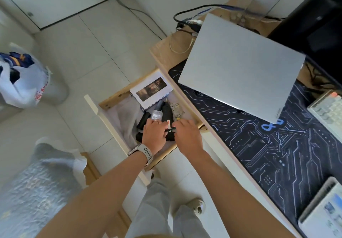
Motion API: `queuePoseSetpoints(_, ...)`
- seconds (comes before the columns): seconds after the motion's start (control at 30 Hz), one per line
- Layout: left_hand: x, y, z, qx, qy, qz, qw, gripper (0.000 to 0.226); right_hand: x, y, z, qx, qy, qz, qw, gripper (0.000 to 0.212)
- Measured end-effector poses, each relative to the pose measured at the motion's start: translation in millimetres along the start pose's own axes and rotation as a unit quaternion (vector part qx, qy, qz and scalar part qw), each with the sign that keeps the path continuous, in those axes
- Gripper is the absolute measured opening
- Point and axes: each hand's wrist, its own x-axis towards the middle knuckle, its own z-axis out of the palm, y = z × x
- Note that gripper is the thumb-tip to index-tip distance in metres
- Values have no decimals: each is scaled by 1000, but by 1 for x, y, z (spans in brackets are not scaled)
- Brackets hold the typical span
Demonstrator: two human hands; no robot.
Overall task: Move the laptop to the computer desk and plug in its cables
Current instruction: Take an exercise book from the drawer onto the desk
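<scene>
Laptop (240, 67): silver, lid closed, lying flat on the bench (166, 52), its near part resting on the dark circuit-pattern mat (259, 154). Cables (187, 22): 1 black bundle and 1 white lead are lying on the bench just beyond the laptop's far corner; whether any is plugged in cannot be told.

Drawer (103, 112): standing open beside the bench, holding a booklet (150, 89), grey cloth and several black items.

Left hand (153, 133): reaching into the drawer, fingers curling down onto a black item (167, 121); a ring and a wristwatch (144, 153) are showing. Right hand (187, 134): reaching in beside it, thumb and finger pinching a small black piece (171, 130) between the 2 hands.

Keyboard (327, 110): pale, sitting at the mat's right edge. Monitor (318, 26): black, standing behind the laptop. Plastic bag (20, 82): white and blue, sitting on the tiled floor (83, 52) well apart from the bench.
</scene>
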Motion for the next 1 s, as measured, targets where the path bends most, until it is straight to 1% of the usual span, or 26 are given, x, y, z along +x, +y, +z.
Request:
queuePoseSetpoints(0.07, 1, 11, -15, -58, 18, 21, 998, 2, 0, 4, -19, 11, 34, 5, 999, 23)
queuePoseSetpoints(0.17, -3, 30, -40, -120, 31, 61, 990, 10, -9, 14, -54, 20, 74, -7, 997, 17)
queuePoseSetpoints(0.23, -9, 48, -56, -127, 43, 97, 986, 10, -22, 29, -74, 15, 99, -23, 995, 13)
queuePoseSetpoints(0.33, -22, 88, -73, -96, 67, 147, 982, 5, -53, 62, -95, -23, 132, -40, 990, 3)
queuePoseSetpoints(0.4, -30, 122, -79, -36, 80, 181, 980, 2, -78, 84, -106, -47, 150, -27, 987, 10)
queuePoseSetpoints(0.43, -35, 145, -79, -2, 87, 204, 975, 3, -96, 99, -113, -44, 159, -8, 986, 12)
queuePoseSetpoints(0.5, -42, 175, -80, 37, 94, 216, 971, 10, -119, 116, -121, -33, 177, 17, 984, 15)
queuePoseSetpoints(0.6, -60, 241, -71, 49, 112, 266, 956, 15, -174, 157, -135, -2, 188, 108, 976, 7)
queuePoseSetpoints(0.7, -81, 304, -50, 36, 135, 336, 932, 16, -235, 200, -136, 32, 194, 190, 962, 12)
queuePoseSetpoints(0.8, -103, 362, -18, 21, 131, 394, 910, 23, -296, 238, -127, 68, 204, 271, 938, 11)
queuePoseSetpoints(0.9, -123, 414, 24, -31, 79, 413, 907, 24, -355, 274, -108, 127, 207, 380, 893, 10)
queuePoseSetpoints(1.0, -142, 455, 66, -68, 10, 418, 906, 23, -407, 305, -85, 211, 230, 462, 830, 8)
